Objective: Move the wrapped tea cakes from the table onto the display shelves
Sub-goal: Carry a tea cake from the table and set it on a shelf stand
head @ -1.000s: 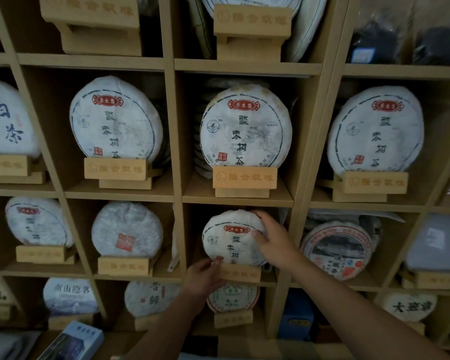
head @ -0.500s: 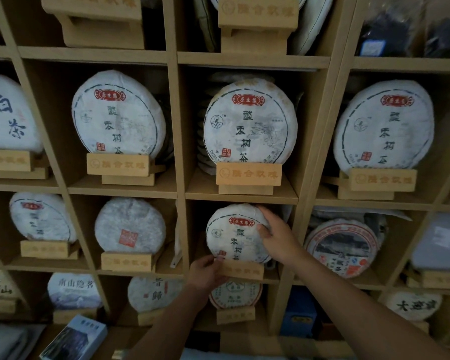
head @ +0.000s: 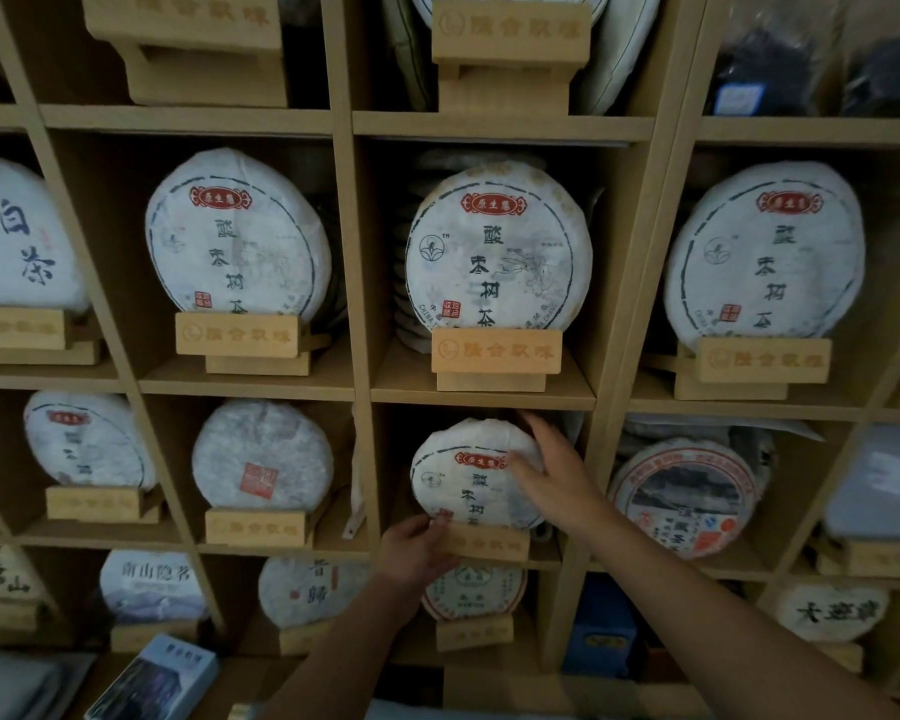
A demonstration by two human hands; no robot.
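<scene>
Tea cake (head: 463,480): stood upright on stand (head: 489,544), centre shelf compartment. Right hand (head: 552,475) laid with relaxed fingers at its 2 o'clock edge; left hand (head: 417,550) pinches at 7 o'clock, by the stand.

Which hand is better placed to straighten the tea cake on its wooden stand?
Probably the right hand: it lies on the tea cake's upper right face and can tilt it. The left hand is low, at the left end of the wooden stand.
</scene>
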